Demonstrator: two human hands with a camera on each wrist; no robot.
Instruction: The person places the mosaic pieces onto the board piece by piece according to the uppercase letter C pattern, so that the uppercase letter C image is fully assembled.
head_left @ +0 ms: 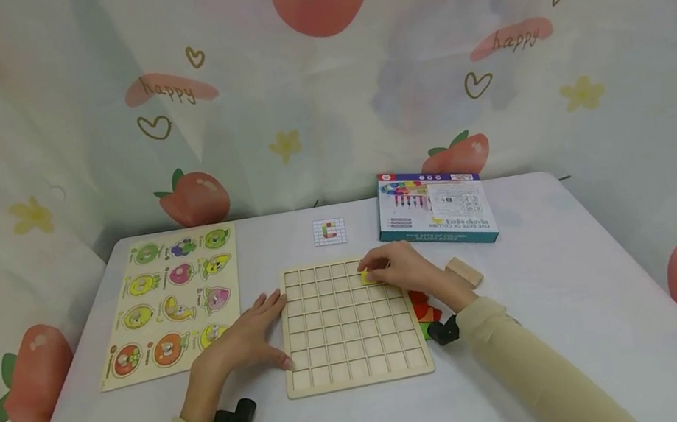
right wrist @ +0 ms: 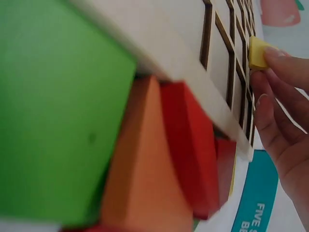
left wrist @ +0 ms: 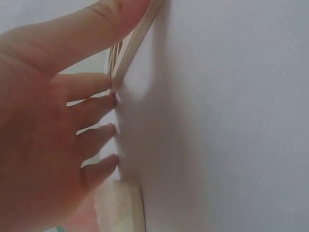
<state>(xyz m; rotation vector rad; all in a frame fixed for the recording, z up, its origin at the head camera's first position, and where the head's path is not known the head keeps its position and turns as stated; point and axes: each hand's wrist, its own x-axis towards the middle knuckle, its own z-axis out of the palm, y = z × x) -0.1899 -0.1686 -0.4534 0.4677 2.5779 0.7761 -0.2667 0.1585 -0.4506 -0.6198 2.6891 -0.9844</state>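
Observation:
A pale wooden grid board with square recesses lies on the table in front of the person. Over its upper right part, the right hand pinches a small yellow tile between thumb and fingers, close over the recesses. The left hand is at the board's left edge, thumb and fingers spread apart, fingertips right at the wooden side. In the left wrist view its fingers reach straight toward that edge. Beside the board's right edge, partly under the right forearm, lie loose coloured pieces: green, orange and red.
Left of the board lies a fruit puzzle board with knobbed pieces. A small card with a coloured grid pattern sits behind the board. At the back right is a flat box, with wooden blocks in front of it.

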